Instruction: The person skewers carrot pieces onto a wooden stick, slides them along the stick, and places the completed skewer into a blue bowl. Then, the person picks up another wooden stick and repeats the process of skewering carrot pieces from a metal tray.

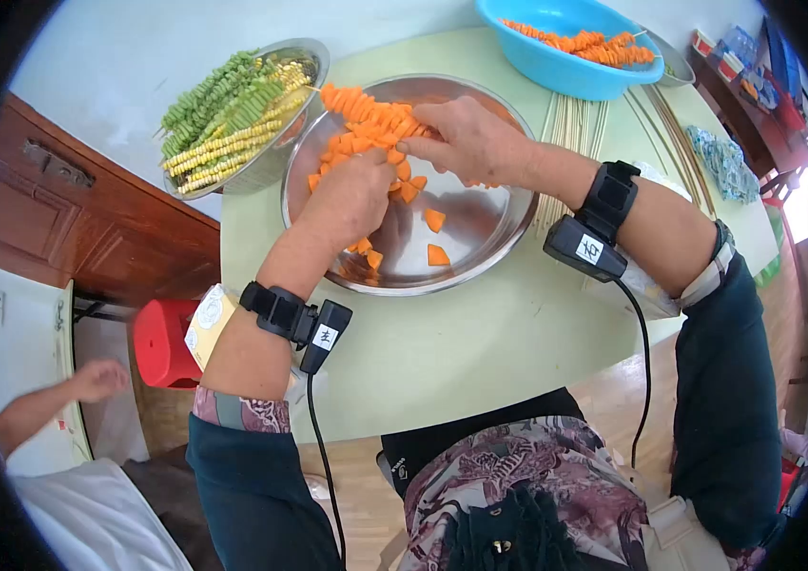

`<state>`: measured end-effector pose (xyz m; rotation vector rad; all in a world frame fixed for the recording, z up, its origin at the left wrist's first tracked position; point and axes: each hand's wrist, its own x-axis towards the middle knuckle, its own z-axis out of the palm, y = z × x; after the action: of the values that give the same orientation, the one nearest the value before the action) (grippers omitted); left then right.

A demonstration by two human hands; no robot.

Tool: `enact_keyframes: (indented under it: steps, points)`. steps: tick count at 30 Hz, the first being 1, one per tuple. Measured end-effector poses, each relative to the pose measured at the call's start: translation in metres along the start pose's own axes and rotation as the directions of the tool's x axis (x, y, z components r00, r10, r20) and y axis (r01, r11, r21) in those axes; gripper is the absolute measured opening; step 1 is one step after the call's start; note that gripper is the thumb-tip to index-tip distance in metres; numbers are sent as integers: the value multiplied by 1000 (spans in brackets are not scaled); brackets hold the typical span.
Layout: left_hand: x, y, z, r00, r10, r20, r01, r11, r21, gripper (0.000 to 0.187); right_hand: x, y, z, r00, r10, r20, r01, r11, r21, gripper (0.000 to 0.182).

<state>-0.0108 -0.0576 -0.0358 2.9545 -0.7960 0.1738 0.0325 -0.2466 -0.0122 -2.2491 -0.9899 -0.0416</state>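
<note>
Head view, the only one I have. Landmark: the steel pan [480, 249] at the middle of the pale green bench [480, 352].

Both hands are over the pan. The left hand [351, 195] is curled at the pan's near-left side; its grip is closed, but the back of the hand hides what the fingers pinch, so I cannot tell for certain. The right hand [466, 141] reaches in from the pan's far-right side, fingertips pinched shut on carrot pieces [366, 122] lined up as on a skewer toward the pan's far-left rim. Loose carrot chunks [435, 238] lie on the pan floor nearer me.

Beyond the pan's left rim: a metal bowl of green and yellow skewers [228, 109]. Beyond its far-right rim: a blue basin [556, 67] with finished carrot skewers. Bare bamboo sticks [570, 128] lie just right of the pan. Another person's hand [99, 379] shows well left of the pan, off the bench.

Risks, as I judge them: a stick point could prick a fingertip, since the hands work close together; a chunk could split if pierced off-centre; pieces could slide off the row if it tilts.
</note>
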Motion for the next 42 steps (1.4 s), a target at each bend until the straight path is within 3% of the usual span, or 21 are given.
enact_keyframes:
  steps: [5, 8, 10, 14, 16, 20, 22, 25, 32, 37, 42]
  points:
    - [-3, -3, -2, 1000, 19, -24, -21, 998, -66, 13, 1, -4, -2, 997, 53, 63, -57, 997, 55, 32]
    - [-2, -4, -3, 996, 26, -80, -36, 991, -127, 13, 0, -3, -2, 1000, -25, 10, 24, 999, 41, 31]
    - [1, -2, -8, 993, -27, -113, -3, 965, -262, 15, -3, -4, -2, 1000, 6, -19, -6, 1000, -11, 35]
    - [1, -2, -15, 983, -92, -158, 37, 946, -321, 16, -4, -2, -4, 998, -36, -43, 35, 999, -25, 35]
    - [2, -6, -13, 966, -234, -109, 144, 837, -528, 15, -6, -8, -9, 994, 86, 64, -87, 996, 14, 36]
    - [2, -17, -10, 951, -282, -130, 133, 749, -649, 13, -7, -1, -5, 1000, 10, -3, -11, 999, -49, 36]
    - [1, -19, -13, 929, -371, 8, 228, 552, -802, 14, -7, 1, -3, 999, -39, -12, 38, 998, -53, 36]
    - [1, -21, -15, 895, -446, 3, 220, 434, -874, 17, -8, -3, -5, 998, 52, 48, -50, 998, -42, 36]
    - [-2, -32, -16, 859, -512, -34, 148, 311, -939, 21, -9, -2, -2, 999, -23, 48, 29, 990, -140, 37]
    - [-4, -36, -24, 783, -600, -164, 12, 278, -960, 19, -12, 1, 2, 991, -127, -46, 120, 984, -129, 35]
    - [-5, -32, -32, 752, -639, -164, 11, 262, -965, 18, -9, 2, 3, 997, -83, 1, 83, 985, -151, 33]
